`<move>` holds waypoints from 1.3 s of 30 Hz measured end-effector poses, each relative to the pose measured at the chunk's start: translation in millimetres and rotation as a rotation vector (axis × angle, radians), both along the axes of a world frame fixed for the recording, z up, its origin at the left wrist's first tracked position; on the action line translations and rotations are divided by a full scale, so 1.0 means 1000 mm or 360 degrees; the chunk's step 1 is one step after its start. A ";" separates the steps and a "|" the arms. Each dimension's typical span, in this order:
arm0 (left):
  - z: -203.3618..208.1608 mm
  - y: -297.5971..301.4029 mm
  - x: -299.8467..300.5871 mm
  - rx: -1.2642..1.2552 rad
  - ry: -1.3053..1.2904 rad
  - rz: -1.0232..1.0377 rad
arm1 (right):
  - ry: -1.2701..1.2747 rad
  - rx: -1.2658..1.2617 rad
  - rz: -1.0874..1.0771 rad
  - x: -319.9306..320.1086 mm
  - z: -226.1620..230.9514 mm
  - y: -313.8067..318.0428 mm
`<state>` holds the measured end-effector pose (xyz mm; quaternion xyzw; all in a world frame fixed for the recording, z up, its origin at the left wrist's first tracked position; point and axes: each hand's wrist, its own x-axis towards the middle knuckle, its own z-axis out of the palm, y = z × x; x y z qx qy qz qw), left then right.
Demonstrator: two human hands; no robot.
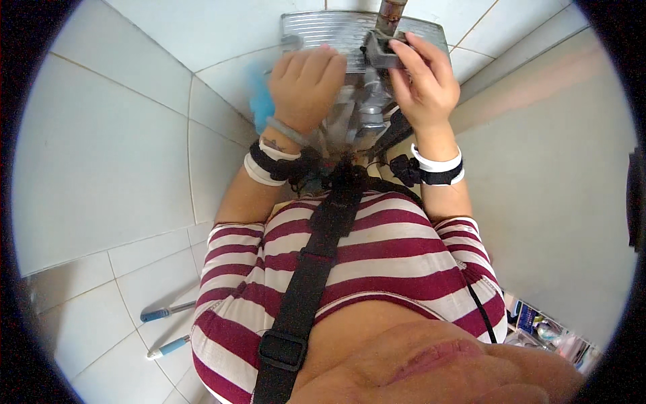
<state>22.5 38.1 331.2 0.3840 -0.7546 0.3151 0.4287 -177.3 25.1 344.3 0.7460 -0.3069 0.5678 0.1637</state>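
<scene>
Up at the top, a ribbed metal panel (323,30) is fixed against white tiles, with a rusty pipe (391,17) running down in front of it. Below the pipe sits a dark grey square bracket-like fitting (387,60). My right hand (429,84) pinches this fitting's right side between thumb and fingers. Close in front of the panel, my left hand (306,91) is closed, its back toward me. A blurred light-blue cloth (261,97) hangs out at its left side. Under the fitting, between my hands, shows a clear or shiny fixture (372,111), partly blurred.
White tiled walls (121,155) close in on the left, and a pale smooth panel (558,168) on the right. Two blue-handled tools (158,314) stand at lower left. Various small items (552,333) lie at lower right. A black strap (303,289) crosses my striped shirt.
</scene>
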 end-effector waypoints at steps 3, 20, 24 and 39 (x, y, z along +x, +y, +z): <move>0.003 0.001 0.001 0.0026 -0.0024 0.0005 | -0.0048 -0.0084 0.0012 -0.004 -0.003 0.003; 0.019 -0.002 0.009 0.0177 -0.0208 0.0197 | -0.0083 -0.0041 0.0151 -0.011 0.037 0.006; 0.009 -0.010 0.013 -0.0136 -0.0284 0.0273 | 0.0167 0.0524 0.0584 -0.025 0.023 0.031; 0.099 -0.016 -0.006 -0.0543 0.0001 0.0102 | 0.0109 -0.0120 0.0222 -0.031 0.058 0.022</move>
